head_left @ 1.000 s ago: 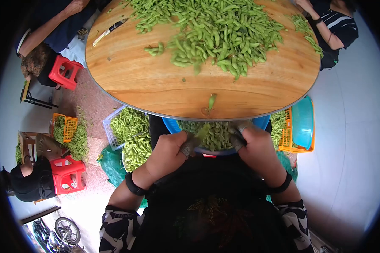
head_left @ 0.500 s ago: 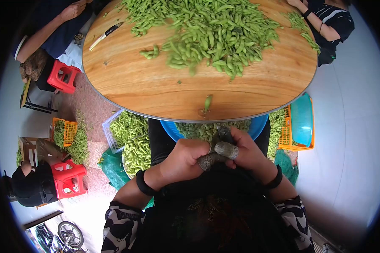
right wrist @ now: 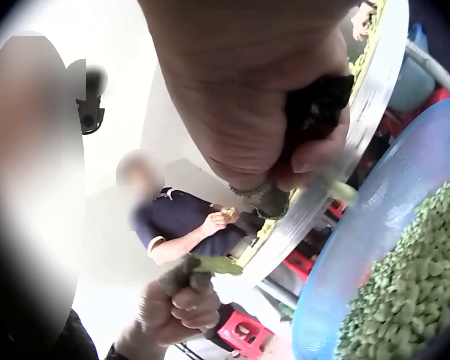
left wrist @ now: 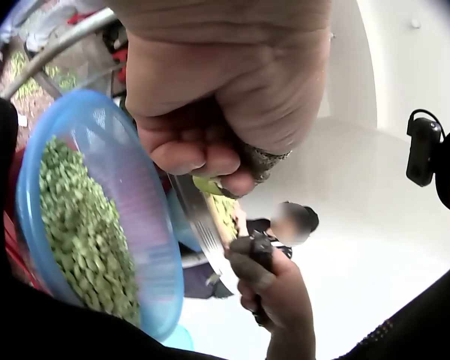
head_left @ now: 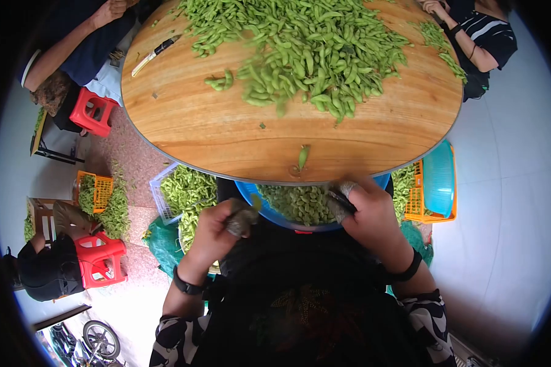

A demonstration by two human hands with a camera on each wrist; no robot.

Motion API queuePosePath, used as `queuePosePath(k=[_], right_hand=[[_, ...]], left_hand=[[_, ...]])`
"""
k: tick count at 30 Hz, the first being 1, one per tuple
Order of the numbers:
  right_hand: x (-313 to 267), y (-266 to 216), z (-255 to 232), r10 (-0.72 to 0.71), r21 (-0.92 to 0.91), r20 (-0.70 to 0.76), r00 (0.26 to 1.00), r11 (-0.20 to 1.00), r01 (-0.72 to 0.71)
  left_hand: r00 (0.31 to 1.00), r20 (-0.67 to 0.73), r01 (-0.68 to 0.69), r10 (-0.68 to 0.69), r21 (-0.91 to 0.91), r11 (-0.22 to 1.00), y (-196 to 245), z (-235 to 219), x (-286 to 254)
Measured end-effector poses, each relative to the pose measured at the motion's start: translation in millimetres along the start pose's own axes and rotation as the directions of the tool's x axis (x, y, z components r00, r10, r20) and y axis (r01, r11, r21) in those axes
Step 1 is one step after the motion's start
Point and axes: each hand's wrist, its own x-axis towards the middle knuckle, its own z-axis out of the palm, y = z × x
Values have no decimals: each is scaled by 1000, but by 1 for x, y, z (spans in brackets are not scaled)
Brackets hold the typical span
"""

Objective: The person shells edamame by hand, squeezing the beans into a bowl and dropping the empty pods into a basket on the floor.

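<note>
My left hand (head_left: 217, 229), grey covers on its fingers, pinches a green soybean pod (right wrist: 217, 265) to the left of the blue basin (head_left: 251, 197). The pod is blurred in the head view. My right hand (head_left: 373, 214) is at the basin's right rim, its thumb in a grey cover (right wrist: 262, 201). Its fingers curl round a dark object (left wrist: 261, 255) like a short handle, mostly hidden in the palm. A pale green blur (right wrist: 343, 193) shows near its fingertips. Shelled beans (head_left: 309, 205) lie in the basin, below the table edge.
The round wooden table (head_left: 373, 137) bears a large pile of pods (head_left: 324, 55), a dark-handled knife (head_left: 156, 54) and a lone pod (head_left: 303, 157). A white crate (head_left: 159, 183) of pods stands left, an orange crate (head_left: 415, 199) right. Other people sit around.
My hands were apart over the basin, came together in front of my body, and are now apart again. The left has moved left with a pod; the right has moved forward to the basin's right side.
</note>
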Motion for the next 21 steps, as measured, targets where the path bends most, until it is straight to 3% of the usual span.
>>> queuePosePath(k=[1, 2, 3, 4, 6, 8, 10, 12, 13, 14, 15, 16, 18, 20, 21], right_hand=[[8, -4, 2, 33, -36, -5, 999, 999, -33], [17, -7, 6, 65, -72, -12, 998, 995, -65], [31, -7, 13, 99, -93, -50, 994, 990, -103], [47, -8, 22, 96, -88, -55, 994, 991, -101], [75, -7, 38, 276, -233, -9, 961, 934, -270], [85, -4, 45, 264, -252, 1, 964, 933, -255], [88, -4, 46, 252, -281, 24, 967, 931, -235], [83, -4, 32, 290, 206, 141, 946, 926, -315], [82, -12, 24, 465, 428, 327, 823, 703, -567], [75, -14, 25, 466, 419, 330, 821, 707, -570], [67, -16, 25, 463, 538, 334, 821, 622, -569], [58, -17, 25, 461, 646, 335, 822, 523, -556], [40, -17, 27, 398, 694, 241, 885, 567, -444], [27, -5, 33, 239, 644, -22, 971, 746, -169], [23, -3, 28, 247, 644, -26, 969, 745, -173]], left_hand=[[997, -77, 29, -7, 291, 956, 1, -11, -8], [988, -152, 77, 10, 554, 829, 1, -22, -17], [987, -157, 98, 39, 775, 624, -10, -36, -25], [966, -240, 256, -95, 852, 456, -8, -41, -32], [944, -271, 312, -188, 918, 245, -10, -52, -44], [956, -246, 282, -160, 922, 267, -9, -52, -47], [973, -230, 202, -5, 843, 499, 0, -33, -32], [986, -149, 26, 68, 550, 835, 12, -9, -8], [987, -109, -70, 116, 354, 933, 18, 6, 3], [995, -56, -75, 83, 136, 988, 16, 21, 15], [998, 8, -64, 65, -88, 994, 15, 33, 26], [998, 12, -67, 68, -95, 993, 15, 41, 35], [964, 253, 171, -82, -357, 918, 16, 52, 50], [965, 259, 133, -36, -365, 921, 14, 61, 56], [984, 176, 85, -24, -349, 933, 15, 63, 57]])
